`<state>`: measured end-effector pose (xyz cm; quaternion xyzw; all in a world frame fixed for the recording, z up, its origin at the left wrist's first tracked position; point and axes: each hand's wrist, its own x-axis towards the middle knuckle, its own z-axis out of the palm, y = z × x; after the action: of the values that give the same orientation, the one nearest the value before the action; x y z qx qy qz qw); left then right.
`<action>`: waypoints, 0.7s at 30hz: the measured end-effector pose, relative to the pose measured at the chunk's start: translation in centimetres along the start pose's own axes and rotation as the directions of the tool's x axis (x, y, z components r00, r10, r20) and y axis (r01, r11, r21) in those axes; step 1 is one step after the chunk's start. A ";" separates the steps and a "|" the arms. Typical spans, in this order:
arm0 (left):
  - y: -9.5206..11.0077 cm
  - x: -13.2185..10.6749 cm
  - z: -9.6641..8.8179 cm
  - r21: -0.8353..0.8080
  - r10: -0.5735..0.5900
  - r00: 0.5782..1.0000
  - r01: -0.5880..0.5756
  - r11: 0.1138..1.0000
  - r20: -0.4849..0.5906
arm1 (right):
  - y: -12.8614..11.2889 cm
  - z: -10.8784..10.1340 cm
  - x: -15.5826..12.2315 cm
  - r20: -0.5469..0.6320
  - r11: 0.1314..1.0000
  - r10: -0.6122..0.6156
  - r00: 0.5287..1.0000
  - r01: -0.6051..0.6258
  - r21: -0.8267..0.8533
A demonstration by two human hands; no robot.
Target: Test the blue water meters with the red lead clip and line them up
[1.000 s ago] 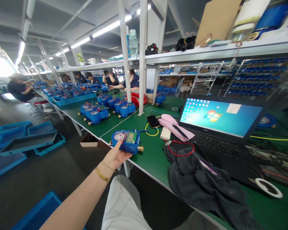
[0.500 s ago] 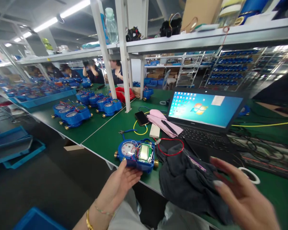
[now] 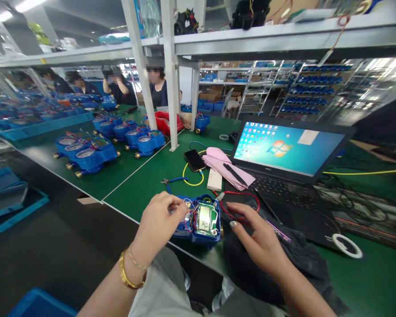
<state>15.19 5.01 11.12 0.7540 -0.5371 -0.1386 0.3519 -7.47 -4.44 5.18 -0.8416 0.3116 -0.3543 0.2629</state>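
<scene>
A blue water meter [image 3: 203, 222] with an exposed green circuit board lies at the near edge of the green bench [image 3: 145, 180]. My left hand [image 3: 160, 220] covers its left side, fingers curled and pinching at the thin wires by the dial. My right hand [image 3: 259, 240] hovers just right of the meter over a dark grey cloth [image 3: 303, 255], fingers spread, index tip near a red wire loop [image 3: 242, 204].
An open laptop [image 3: 288, 152] stands behind the cloth. A phone [image 3: 194, 160], pink pouch [image 3: 227, 167], white box [image 3: 214, 179] and blue pliers [image 3: 171, 181] lie behind the meter. Several blue meters [image 3: 86, 154] fill the left bench. People sit at the far side. Blue trays [image 3: 6, 198] lie on the floor.
My left hand has drawn the meter closer and moved from under its edge onto its left side. My right hand has come down from mid-air to beside the meter.
</scene>
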 end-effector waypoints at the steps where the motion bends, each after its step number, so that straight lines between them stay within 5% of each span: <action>1: 0.1 0.4 0.3 0.005 0.013 1.000 -0.013 1.000 0.000 | 0.4 -0.3 0.3 -0.011 1.000 0.011 1.000 -0.011 -0.012; 4: 0.0 0.7 0.8 -0.069 0.021 1.000 -0.023 0.997 -0.018 | 1.2 -0.9 2.4 0.015 0.998 0.035 0.999 -0.034 -0.052; 7: -0.4 0.2 0.5 -0.257 -0.029 1.000 0.026 0.966 -0.010 | 1.8 0.0 6.2 0.183 0.990 0.036 0.982 -0.010 -0.143; 13: -0.6 -0.2 0.3 -0.571 -0.178 0.979 0.205 0.795 0.105 | 2.1 6.3 15.1 0.458 0.969 -0.022 0.889 0.132 -0.210; 21: -0.6 -0.4 0.1 -0.520 -0.174 0.980 0.197 0.831 0.094 | 2.0 12.8 19.7 0.632 0.904 -0.055 0.773 0.308 -0.297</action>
<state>15.38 5.46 10.55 0.6740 -0.4103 -0.3300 0.5181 12.54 -16.91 4.56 -0.9714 0.1887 -0.0199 0.1427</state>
